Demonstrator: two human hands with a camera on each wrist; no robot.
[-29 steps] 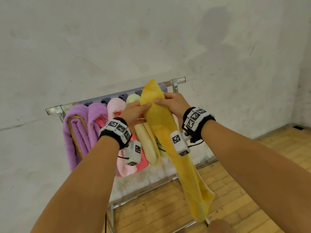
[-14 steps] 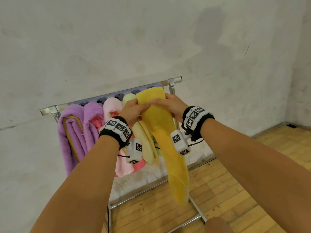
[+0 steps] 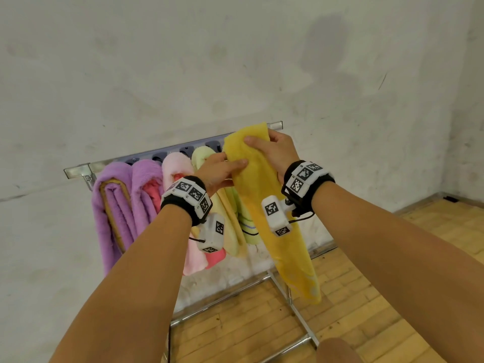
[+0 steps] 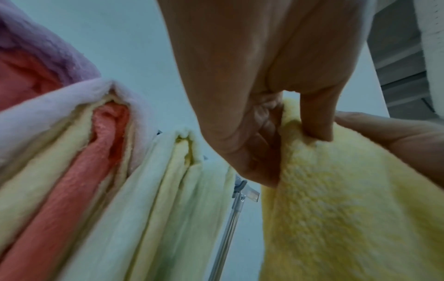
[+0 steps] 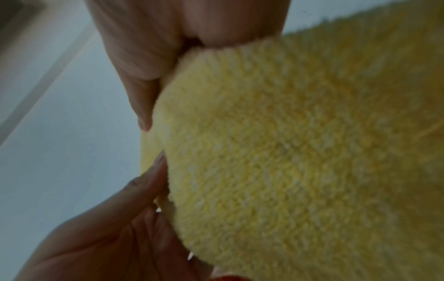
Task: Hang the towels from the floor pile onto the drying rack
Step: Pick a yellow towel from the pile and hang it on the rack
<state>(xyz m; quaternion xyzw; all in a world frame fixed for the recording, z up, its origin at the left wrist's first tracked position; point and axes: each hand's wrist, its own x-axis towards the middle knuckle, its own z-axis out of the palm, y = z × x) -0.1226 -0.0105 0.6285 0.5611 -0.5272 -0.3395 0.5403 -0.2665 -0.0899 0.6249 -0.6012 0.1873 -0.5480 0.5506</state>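
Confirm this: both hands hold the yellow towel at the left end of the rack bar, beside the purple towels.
Not quite. The left hand and right hand do hold the yellow towel, but at the right end of the rack bar, beside the pale green towel; the purple towels hang at the left end. The head view shows it.

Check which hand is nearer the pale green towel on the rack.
Left. The left hand lies right against the pale green towel; the right hand grips the yellow towel on its far side.
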